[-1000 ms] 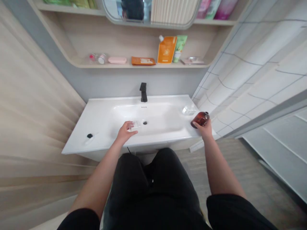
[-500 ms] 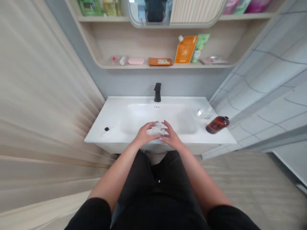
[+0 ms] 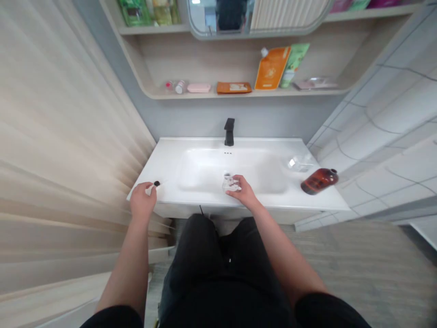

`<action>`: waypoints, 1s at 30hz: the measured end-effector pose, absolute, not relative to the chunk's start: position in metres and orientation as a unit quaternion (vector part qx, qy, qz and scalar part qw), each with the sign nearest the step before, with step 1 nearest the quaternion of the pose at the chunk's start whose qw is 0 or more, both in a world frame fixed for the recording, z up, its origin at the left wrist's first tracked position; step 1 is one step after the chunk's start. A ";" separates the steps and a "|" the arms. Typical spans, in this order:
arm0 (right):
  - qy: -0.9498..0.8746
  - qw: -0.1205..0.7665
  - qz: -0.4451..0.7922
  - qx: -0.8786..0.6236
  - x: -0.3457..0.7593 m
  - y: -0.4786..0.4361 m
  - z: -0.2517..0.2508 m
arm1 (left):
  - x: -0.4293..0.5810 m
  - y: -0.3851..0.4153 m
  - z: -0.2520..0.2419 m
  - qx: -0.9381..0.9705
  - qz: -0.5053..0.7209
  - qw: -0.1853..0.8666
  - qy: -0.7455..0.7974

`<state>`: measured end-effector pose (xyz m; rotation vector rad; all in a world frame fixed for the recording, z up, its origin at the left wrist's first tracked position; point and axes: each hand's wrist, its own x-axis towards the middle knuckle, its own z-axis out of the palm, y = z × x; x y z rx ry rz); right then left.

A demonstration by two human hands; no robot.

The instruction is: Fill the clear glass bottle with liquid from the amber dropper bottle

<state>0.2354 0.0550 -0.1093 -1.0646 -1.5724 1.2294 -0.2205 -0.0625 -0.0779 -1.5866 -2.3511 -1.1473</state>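
Right hand (image 3: 244, 192), half-curled, grips clear container (image 3: 230, 184) over sink (image 3: 262, 168); left hand (image 3: 142, 198), narrowly parted, beside black cap (image 3: 156, 183), hold unclear.

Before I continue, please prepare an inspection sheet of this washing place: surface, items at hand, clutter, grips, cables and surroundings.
Surface: white counter with a built-in basin.
Items at hand: clear container held over the basin's near side; black-topped piece at the counter's left.
Clutter: amber bottle, no cap seen, and a clear item at the right; orange pouch and pink case on the shelf.
Grips: right grip holds the clear container; left grip is at the black-topped piece, hold uncertain.
Cables: a thin dark strand below the counter edge; cannot tell whether cable.
Surroundings: black faucet, pale curtain left, tiled wall right.
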 end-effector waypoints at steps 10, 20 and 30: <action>-0.605 0.437 0.529 -0.405 0.239 0.057 -0.108 | -0.222 -0.073 -0.088 -0.519 -0.365 -0.019 -0.772; -0.635 0.413 0.525 -0.388 0.239 0.053 -0.106 | -0.049 -0.014 0.015 -0.684 -0.406 -0.211 -0.568; -0.647 0.418 0.516 -0.375 0.238 0.051 -0.102 | -0.006 0.019 0.022 -0.741 -0.335 -0.165 -0.558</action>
